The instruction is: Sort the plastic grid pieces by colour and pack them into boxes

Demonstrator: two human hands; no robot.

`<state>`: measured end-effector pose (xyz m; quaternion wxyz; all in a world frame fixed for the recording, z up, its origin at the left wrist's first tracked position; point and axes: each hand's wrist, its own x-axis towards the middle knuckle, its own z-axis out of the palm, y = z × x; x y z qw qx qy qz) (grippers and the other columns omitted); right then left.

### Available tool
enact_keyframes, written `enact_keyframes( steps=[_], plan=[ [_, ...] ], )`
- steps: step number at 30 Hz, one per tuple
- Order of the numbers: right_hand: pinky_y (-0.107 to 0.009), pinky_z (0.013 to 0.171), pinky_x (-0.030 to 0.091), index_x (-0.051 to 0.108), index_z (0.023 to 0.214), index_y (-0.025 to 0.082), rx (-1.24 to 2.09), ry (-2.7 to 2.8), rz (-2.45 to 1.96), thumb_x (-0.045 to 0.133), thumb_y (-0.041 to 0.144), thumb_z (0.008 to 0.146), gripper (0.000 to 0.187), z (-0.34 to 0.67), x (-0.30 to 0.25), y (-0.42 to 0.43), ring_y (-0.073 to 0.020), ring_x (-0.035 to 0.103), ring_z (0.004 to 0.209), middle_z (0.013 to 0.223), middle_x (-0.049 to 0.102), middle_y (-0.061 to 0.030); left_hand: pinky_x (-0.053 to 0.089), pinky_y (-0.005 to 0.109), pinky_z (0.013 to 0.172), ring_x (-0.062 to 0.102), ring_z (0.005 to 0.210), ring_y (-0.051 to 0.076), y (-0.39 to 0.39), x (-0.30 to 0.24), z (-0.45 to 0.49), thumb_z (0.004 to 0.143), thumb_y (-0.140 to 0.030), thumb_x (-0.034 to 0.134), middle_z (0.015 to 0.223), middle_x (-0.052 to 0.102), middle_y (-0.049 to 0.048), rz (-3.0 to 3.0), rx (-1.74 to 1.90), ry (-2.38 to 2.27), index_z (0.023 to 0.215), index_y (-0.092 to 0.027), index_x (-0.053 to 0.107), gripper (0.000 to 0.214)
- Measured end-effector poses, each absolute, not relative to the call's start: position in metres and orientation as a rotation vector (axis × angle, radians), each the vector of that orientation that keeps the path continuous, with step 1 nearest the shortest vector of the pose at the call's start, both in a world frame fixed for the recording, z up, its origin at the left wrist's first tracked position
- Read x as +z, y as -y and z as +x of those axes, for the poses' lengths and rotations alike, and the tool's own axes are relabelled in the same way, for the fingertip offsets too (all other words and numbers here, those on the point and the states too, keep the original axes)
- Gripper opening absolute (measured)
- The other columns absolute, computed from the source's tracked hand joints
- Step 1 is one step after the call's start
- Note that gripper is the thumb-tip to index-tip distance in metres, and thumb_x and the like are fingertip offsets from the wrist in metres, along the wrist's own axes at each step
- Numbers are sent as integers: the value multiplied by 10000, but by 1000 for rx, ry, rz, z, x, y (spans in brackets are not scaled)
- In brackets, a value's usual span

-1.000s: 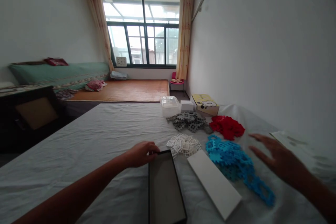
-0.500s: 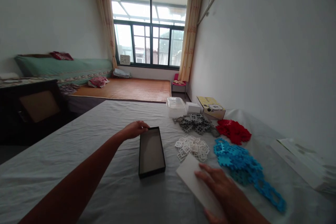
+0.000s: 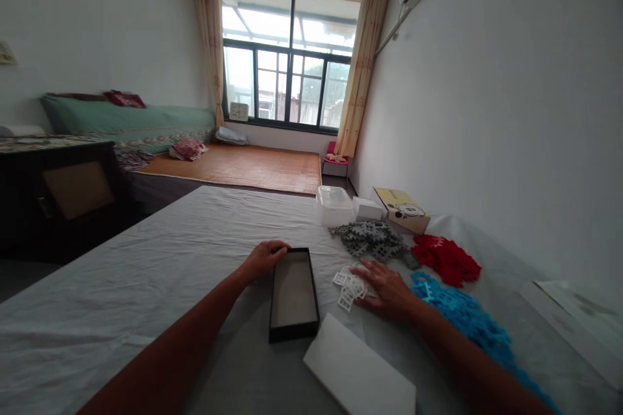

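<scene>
A shallow black-rimmed box (image 3: 294,298) with a pale inside lies open on the cloth. My left hand (image 3: 265,259) grips it at its far left corner, fingers closed on the rim. Right of the box is a pile of small white plastic lattice pieces (image 3: 346,290). My right hand (image 3: 384,288) lies over the right part of this pile, fingers stretched out and thumb apart, hiding some pieces. Close to me, a white flat box or lid (image 3: 363,366) rests on the cloth, untouched by either hand.
Grey lattice pieces (image 3: 372,240), red pieces (image 3: 445,259) and blue pieces (image 3: 467,314) lie in piles to the right. Behind them stand a clear plastic container (image 3: 335,206), a small white box (image 3: 368,209) and a yellow box (image 3: 402,209). A wall borders the right side.
My right hand has let go of the white flat box or lid and moved forward onto the white pieces. My left hand still holds the black-rimmed box. The camera view has shifted slightly.
</scene>
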<state>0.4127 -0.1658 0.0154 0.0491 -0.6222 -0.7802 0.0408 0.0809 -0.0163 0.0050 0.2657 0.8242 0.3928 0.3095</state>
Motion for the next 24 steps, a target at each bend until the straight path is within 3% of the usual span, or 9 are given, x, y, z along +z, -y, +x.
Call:
enact_keyframes(
  steps=[3,7,14,19,24],
  plan=[
    [-470,938,359,431,1318,365,-16,2340,-1874,502,440,808,520,409,4,163,-296,380,1242,1397,426,-49,444,276,699,619,767,203,18,4,82,807,-381,463,851,717,50,2219,864,-1067,953,-142,710,373],
    [-390,932,384,516,1240,294,-86,2299,-1827,544,299,757,485,414,2,159,-260,454,1150,1286,520,-57,448,275,698,625,765,207,24,5,87,803,-374,464,851,718,55,2175,874,-1087,955,-134,710,375],
    [-301,872,437,609,1063,212,78,2158,-1689,556,237,695,373,430,4,141,-200,566,984,1071,602,-65,452,276,729,632,792,211,30,8,90,790,-372,474,876,719,62,2141,901,-1099,962,-131,709,378],
    [-316,837,453,658,894,215,130,2064,-1712,556,279,705,224,442,12,130,-196,606,876,939,644,-47,447,262,706,627,777,198,29,5,89,800,-369,463,849,716,55,2134,900,-1088,957,-129,706,376],
    [-328,829,452,660,882,212,166,2010,-1672,569,287,705,213,427,45,120,-194,620,841,921,671,-42,435,249,689,620,760,185,31,2,90,817,-358,449,835,714,41,2150,918,-1114,948,-141,711,365]
  ],
)
